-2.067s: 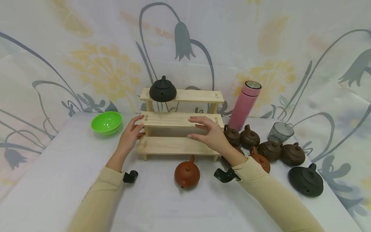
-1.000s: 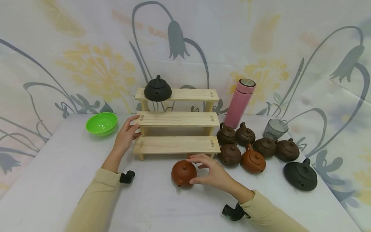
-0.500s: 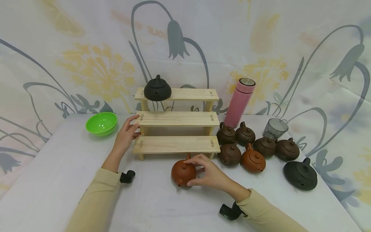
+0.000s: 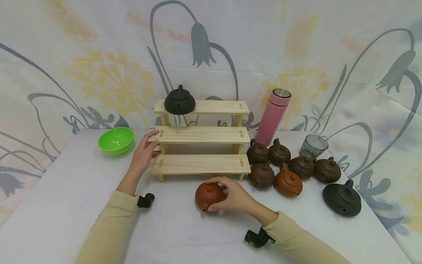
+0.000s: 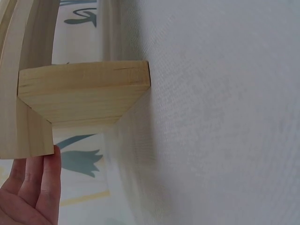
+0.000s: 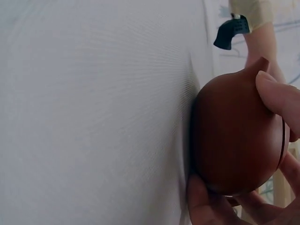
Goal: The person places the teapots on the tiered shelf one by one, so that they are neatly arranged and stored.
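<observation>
A reddish-brown clay teapot [image 4: 207, 196] stands on the white cloth in front of a three-tier wooden shelf [image 4: 201, 164]. My right hand [image 4: 230, 198] grips this teapot from its right side. In the right wrist view the thumb presses near the spout of the teapot [image 6: 239, 136], while other fingers curl about its far side and base. My left hand [image 4: 141, 154] touches the left end of the middle tier. Its fingers look fairly straight against the board end [image 5: 35, 136] in the left wrist view. On the top tier, at the left, sits a black teapot [image 4: 179, 102].
Right of the shelf several dark brown teapots [image 4: 261, 175] crowd round another reddish one [image 4: 288, 183]. A flat black teapot [image 4: 343, 198], a glass cup [image 4: 313, 146] and a pink thermos [image 4: 273, 117] are there too. A green bowl [image 4: 116, 141] stands far left.
My right hand has come down from beside the shelf to the reddish-brown teapot and closed round it. My left hand has stayed at the shelf's left end.
</observation>
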Demonstrator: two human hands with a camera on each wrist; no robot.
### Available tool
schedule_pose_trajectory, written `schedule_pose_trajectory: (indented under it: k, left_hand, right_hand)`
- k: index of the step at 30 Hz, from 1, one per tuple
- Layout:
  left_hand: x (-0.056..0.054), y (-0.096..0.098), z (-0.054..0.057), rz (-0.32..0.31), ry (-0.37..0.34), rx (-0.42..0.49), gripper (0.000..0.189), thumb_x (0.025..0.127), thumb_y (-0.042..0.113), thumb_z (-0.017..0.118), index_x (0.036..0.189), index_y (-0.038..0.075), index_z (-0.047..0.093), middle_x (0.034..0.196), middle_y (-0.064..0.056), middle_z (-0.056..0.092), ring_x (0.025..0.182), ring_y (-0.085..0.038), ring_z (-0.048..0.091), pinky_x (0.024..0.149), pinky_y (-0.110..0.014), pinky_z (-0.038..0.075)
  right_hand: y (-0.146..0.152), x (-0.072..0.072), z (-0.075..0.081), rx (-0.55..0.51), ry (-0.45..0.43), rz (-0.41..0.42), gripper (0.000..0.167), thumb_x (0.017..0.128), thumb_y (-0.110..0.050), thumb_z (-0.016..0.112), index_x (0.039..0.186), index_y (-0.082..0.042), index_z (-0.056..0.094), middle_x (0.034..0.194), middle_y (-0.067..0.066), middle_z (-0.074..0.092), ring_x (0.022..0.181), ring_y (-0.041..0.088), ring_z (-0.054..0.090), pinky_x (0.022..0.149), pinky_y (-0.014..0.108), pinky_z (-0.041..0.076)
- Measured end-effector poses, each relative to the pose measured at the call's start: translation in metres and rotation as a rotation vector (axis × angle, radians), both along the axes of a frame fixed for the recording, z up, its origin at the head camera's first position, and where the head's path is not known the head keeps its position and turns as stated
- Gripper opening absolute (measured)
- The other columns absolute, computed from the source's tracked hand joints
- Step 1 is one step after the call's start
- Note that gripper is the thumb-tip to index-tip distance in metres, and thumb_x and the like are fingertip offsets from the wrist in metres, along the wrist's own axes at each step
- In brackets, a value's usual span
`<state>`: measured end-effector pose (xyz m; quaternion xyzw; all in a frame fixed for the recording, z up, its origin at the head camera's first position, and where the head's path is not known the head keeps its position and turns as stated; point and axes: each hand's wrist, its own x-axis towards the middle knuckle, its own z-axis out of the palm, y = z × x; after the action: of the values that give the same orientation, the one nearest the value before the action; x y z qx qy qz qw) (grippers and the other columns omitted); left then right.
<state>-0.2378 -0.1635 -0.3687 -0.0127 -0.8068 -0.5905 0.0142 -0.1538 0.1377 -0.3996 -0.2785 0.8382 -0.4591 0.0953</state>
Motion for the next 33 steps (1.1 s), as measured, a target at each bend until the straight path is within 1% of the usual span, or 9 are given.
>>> schedule_pose_trajectory:
  k: [4, 9, 12, 14, 18, 21, 25, 29, 33]
  left_hand:
    - [0.000, -0.001, -0.002, 0.012, 0.001, -0.010, 0.048, 0.100, 0.038, 0.038, 0.145, 0.023, 0.032, 0.127, -0.023, 0.048, 0.105, -0.041, 0.056, 0.095, -0.048, 0.041]
    - [0.000, -0.002, -0.005, 0.018, -0.012, -0.005, 0.048, 0.100, 0.037, 0.038, 0.145, 0.023, 0.032, 0.127, -0.023, 0.047, 0.105, -0.041, 0.056, 0.095, -0.048, 0.042]
    - [-0.001, -0.002, -0.006, 0.017, -0.017, -0.002, 0.048, 0.100, 0.038, 0.038, 0.145, 0.023, 0.032, 0.128, -0.022, 0.047, 0.106, -0.041, 0.056, 0.095, -0.048, 0.042]
    - [-0.001, -0.002, -0.006, 0.019, -0.014, -0.002, 0.048, 0.099, 0.038, 0.038, 0.145, 0.024, 0.032, 0.128, -0.022, 0.047, 0.106, -0.040, 0.056, 0.095, -0.048, 0.042]
    - [-0.002, -0.001, -0.005, 0.020, -0.006, -0.005, 0.048, 0.099, 0.039, 0.038, 0.144, 0.024, 0.033, 0.127, -0.021, 0.048, 0.105, -0.040, 0.056, 0.095, -0.048, 0.042]
    - [-0.002, -0.001, -0.003, 0.020, -0.005, -0.007, 0.048, 0.099, 0.039, 0.038, 0.144, 0.023, 0.033, 0.127, -0.022, 0.048, 0.106, -0.040, 0.056, 0.095, -0.048, 0.042]
    - [0.000, -0.001, -0.002, 0.021, -0.011, -0.007, 0.049, 0.099, 0.039, 0.038, 0.145, 0.022, 0.032, 0.127, -0.023, 0.048, 0.106, -0.041, 0.056, 0.095, -0.048, 0.042]
    - [0.000, -0.001, -0.002, 0.018, -0.013, 0.003, 0.049, 0.099, 0.039, 0.038, 0.145, 0.022, 0.032, 0.127, -0.023, 0.048, 0.106, -0.041, 0.056, 0.096, -0.048, 0.041]
    - [-0.001, 0.000, -0.001, 0.009, -0.011, 0.013, 0.049, 0.099, 0.040, 0.039, 0.145, 0.023, 0.032, 0.129, -0.023, 0.047, 0.107, -0.042, 0.055, 0.097, -0.048, 0.040]
  right_hand:
    - [-0.001, -0.001, -0.002, -0.020, -0.014, -0.026, 0.064, 0.066, -0.018, 0.085, 0.124, -0.013, 0.058, 0.121, 0.006, 0.056, 0.096, 0.024, 0.053, 0.072, 0.030, 0.051]
    - [-0.001, 0.000, -0.002, -0.042, -0.052, -0.049, 0.061, 0.065, -0.021, 0.086, 0.121, -0.016, 0.061, 0.117, 0.003, 0.058, 0.089, 0.020, 0.055, 0.069, 0.028, 0.051]
    - [-0.001, 0.000, -0.001, -0.040, -0.055, -0.038, 0.060, 0.065, -0.022, 0.086, 0.119, -0.015, 0.063, 0.114, 0.002, 0.060, 0.085, 0.020, 0.056, 0.068, 0.028, 0.052]
    - [-0.001, 0.001, 0.002, -0.042, -0.059, -0.025, 0.060, 0.065, -0.022, 0.086, 0.119, -0.016, 0.063, 0.113, 0.001, 0.060, 0.085, 0.019, 0.056, 0.068, 0.029, 0.052]
    - [0.000, 0.003, 0.015, -0.068, -0.068, 0.002, 0.060, 0.064, -0.022, 0.087, 0.119, -0.017, 0.062, 0.113, -0.002, 0.059, 0.086, 0.019, 0.057, 0.069, 0.031, 0.053]
    - [0.001, 0.003, 0.025, -0.095, -0.063, 0.024, 0.061, 0.064, -0.019, 0.087, 0.120, -0.015, 0.062, 0.113, 0.000, 0.059, 0.088, 0.020, 0.057, 0.070, 0.033, 0.054]
    - [0.003, 0.001, 0.042, -0.086, -0.040, 0.037, 0.062, 0.065, -0.019, 0.086, 0.122, -0.014, 0.060, 0.111, 0.001, 0.061, 0.090, 0.019, 0.058, 0.072, 0.034, 0.054]
    - [0.005, -0.004, 0.061, -0.067, -0.011, 0.038, 0.061, 0.066, -0.021, 0.086, 0.121, -0.014, 0.060, 0.111, 0.001, 0.061, 0.091, 0.019, 0.058, 0.073, 0.034, 0.053]
    - [0.008, -0.012, 0.077, -0.075, 0.004, 0.024, 0.062, 0.065, -0.018, 0.086, 0.121, -0.013, 0.061, 0.113, 0.003, 0.059, 0.091, 0.021, 0.058, 0.074, 0.035, 0.053]
